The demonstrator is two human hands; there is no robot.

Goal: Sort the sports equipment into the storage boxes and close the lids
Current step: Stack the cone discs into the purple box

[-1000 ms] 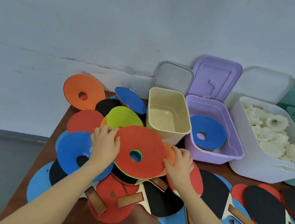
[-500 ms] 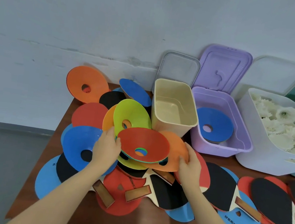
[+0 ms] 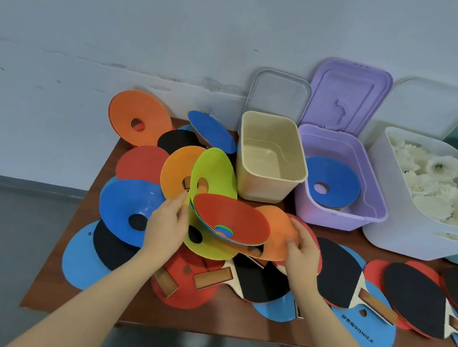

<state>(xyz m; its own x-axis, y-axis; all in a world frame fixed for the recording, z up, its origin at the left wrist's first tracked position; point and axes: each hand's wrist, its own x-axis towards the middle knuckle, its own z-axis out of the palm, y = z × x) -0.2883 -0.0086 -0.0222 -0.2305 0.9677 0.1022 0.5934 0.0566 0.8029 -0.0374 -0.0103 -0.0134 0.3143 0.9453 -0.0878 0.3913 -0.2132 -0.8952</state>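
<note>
Cream box (image 3: 271, 157): open-topped, unobstructed from above. Purple box (image 3: 336, 200): open, blue cone inside. Bench (image 3: 66, 277) left half: crowded with overlapping cones and paddles.

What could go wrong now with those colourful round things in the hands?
The red disc stack is tilted and gripped only at its edges by the left hand and right hand, so a disc might slide out. The yellow-green disc leaning behind it could topple when the stack lifts. The purple box sits behind the beige box, so the stack might bump a rim on the way.
</note>
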